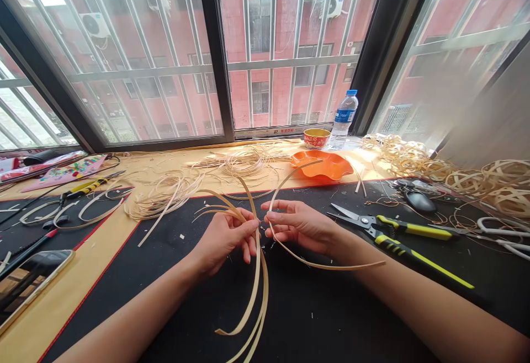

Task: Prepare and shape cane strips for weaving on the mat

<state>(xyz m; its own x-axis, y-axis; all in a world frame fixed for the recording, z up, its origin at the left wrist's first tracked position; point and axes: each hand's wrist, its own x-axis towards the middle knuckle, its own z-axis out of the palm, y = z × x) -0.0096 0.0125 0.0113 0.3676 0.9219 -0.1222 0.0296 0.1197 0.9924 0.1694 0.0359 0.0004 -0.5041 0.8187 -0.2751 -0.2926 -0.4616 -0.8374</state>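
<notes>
Several flat, pale bamboo strips (253, 291) are pinched between the thumb and fingers of my left hand (227, 237), fanning out above and curving down below it. Between the thumb and fingers of my right hand (301, 226) is a single thin bamboo strip (331, 266), bowed into an arc. One end of that strip rises toward the orange dish; the other crosses in front of my right wrist. My fingertips are close together above the black mat (314, 308), with the two hands apart.
Yellow-handled shears (397, 230) lie open beside my right forearm, near a computer mouse (420, 201). Behind are coiled strips (244, 161), an orange wavy dish (321, 165), a small bowl (317, 138) and a water bottle (343, 120). Woven balls (476, 181) sit right; a phone (37, 280) lies left.
</notes>
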